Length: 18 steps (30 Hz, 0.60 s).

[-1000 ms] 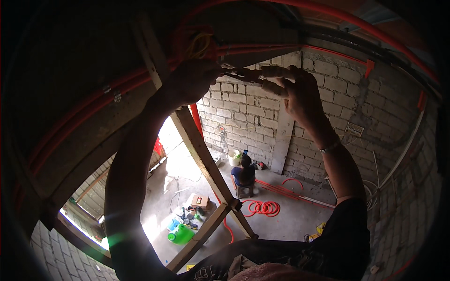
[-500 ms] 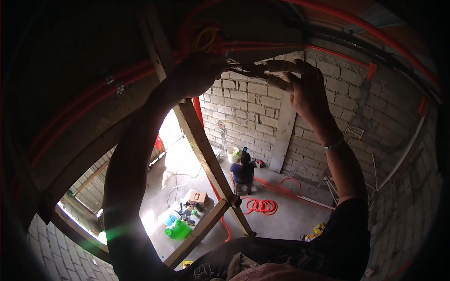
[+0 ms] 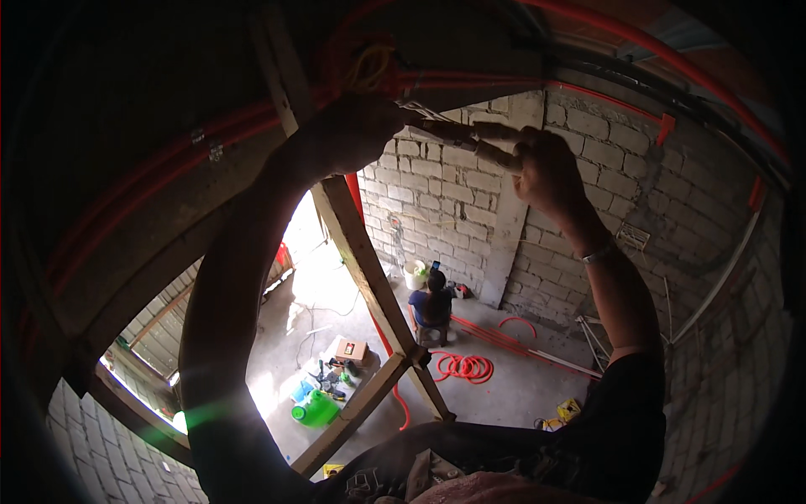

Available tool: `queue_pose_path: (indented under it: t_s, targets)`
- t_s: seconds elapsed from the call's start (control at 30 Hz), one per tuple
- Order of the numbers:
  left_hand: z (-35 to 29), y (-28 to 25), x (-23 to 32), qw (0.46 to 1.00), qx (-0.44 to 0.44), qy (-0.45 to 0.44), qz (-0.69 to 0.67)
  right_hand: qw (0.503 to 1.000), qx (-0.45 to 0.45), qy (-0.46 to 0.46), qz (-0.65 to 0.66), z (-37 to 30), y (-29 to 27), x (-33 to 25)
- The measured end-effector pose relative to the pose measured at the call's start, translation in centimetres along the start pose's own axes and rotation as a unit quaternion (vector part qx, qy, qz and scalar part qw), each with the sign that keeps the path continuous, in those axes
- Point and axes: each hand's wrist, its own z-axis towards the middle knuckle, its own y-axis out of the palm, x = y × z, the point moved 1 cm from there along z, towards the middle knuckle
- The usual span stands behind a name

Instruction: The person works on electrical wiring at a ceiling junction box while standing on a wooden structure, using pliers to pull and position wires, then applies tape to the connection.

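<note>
Overhead, my right hand (image 3: 550, 172) is closed round the handles of a pair of pliers (image 3: 453, 133), which reach leftward, their handles somewhat spread. The pliers' jaws meet the fingers of my left hand (image 3: 361, 130). That hand is dark against the ceiling, and its fingers look closed on thin twisted wires (image 3: 426, 110) that stick out just above the jaws. Whether the jaws grip the wires is hidden. Right behind my left hand, a loop of yellow wire (image 3: 369, 67) hangs by an orange-red box on the ceiling.
Orange-red conduit (image 3: 604, 94) runs along the ceiling and wall. A wooden frame (image 3: 369, 260) stands beneath my arms. Far below, a person (image 3: 432, 304) sits near a white bucket (image 3: 415, 274). On the floor lie coiled orange tubing (image 3: 463, 367), a green jug (image 3: 316, 410) and a cardboard box (image 3: 351, 350).
My right hand and the pliers have dropped slightly, and the pliers now slope down to the right. The wires show more clearly above the jaws. My left hand stays nearly in place.
</note>
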Motion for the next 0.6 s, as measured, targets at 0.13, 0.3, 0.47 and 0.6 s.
queue_pose_path:
  t_s: [0.13, 0.3, 0.47, 0.6]
  targets:
    - [-0.2, 0.7, -1.5, 0.966, 0.016, 0.198, 0.165, 0.993, -0.071, 0.025, 0.092, -1.9, 1.7, -2.5]
    - [-0.2, 0.6, -2.0, 0.984, 0.005, 0.139, 0.112, 0.799, -0.366, 0.136, 0.457, -4.1, 3.6, -2.7]
    - [-0.6, 0.6, -2.1, 1.000, -0.023, 0.000, -0.012, 0.329, -0.237, 0.211, 0.889, -5.7, 3.1, -5.8]
    - [-1.2, 0.1, -0.8, 0.961, 0.052, 0.228, 0.146, 0.121, -0.208, 0.166, 0.956, -7.5, 6.2, -8.5]
